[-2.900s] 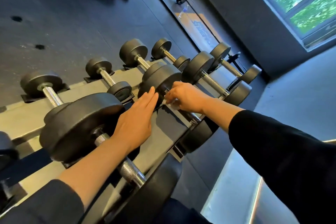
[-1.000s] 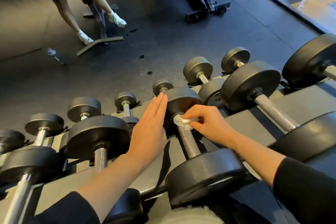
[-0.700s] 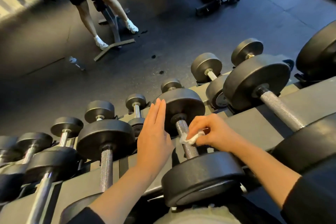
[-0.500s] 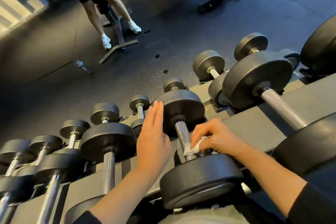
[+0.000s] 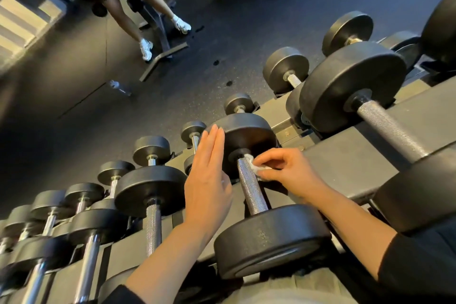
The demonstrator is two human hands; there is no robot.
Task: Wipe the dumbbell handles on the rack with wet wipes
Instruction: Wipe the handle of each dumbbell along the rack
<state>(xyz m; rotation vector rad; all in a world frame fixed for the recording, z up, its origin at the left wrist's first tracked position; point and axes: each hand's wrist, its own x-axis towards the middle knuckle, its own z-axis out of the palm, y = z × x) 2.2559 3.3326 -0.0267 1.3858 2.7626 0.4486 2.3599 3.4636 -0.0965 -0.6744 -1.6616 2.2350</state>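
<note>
No legible writing that I can make out; my right hand point(image 5: 288, 172) pinches the wet wipe point(image 5: 256, 168) against the far end of the centre dumbbell handle point(image 5: 249, 186) on the rack point(image 5: 350, 163), left hand point(image 5: 208, 180) flat, fingers together, touching its far head point(image 5: 246, 140), open floor point(image 5: 197, 76) beyond.

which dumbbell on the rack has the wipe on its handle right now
The dumbbell between the two hands: the right hand pinches the wet wipe against its knurled handle's far end, the left hand lying flat beside it.
</note>
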